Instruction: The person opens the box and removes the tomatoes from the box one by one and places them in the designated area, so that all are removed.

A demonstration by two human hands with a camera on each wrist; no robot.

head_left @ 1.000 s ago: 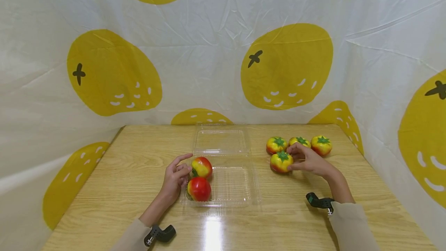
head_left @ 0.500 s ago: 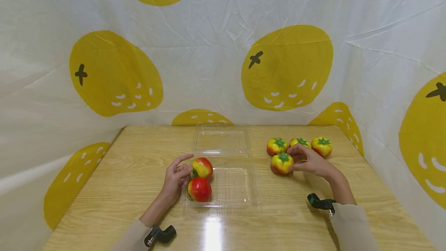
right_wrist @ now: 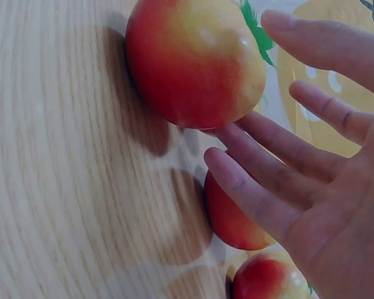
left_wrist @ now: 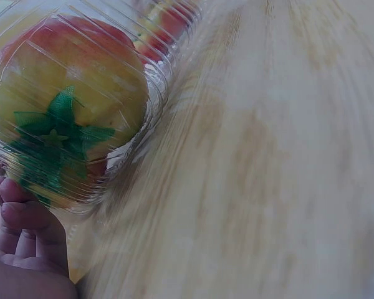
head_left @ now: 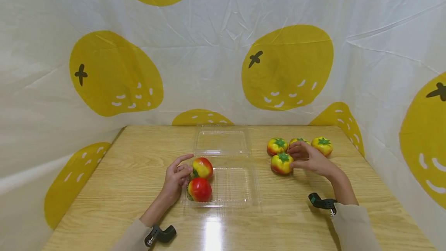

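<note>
A clear plastic clamshell container lies opened out, its lid to the back. Two shiny red-and-yellow fruits sit in its left side, a rear one and a front one. My left hand pinches the container's left edge, beside the green leaf cap seen through the plastic. On the right, my right hand is spread beside the nearest loose fruit. Its fingers are fairly straight and reach behind that fruit; the thumb stands apart from it.
Behind the nearest loose fruit are a left fruit, a middle one partly hidden by my hand, and a right one. A white cloth with yellow fruit prints hangs round the wooden table.
My right hand has eased slightly to the right, its thumb drawing off the nearest loose fruit. The left hand and container stay in place.
</note>
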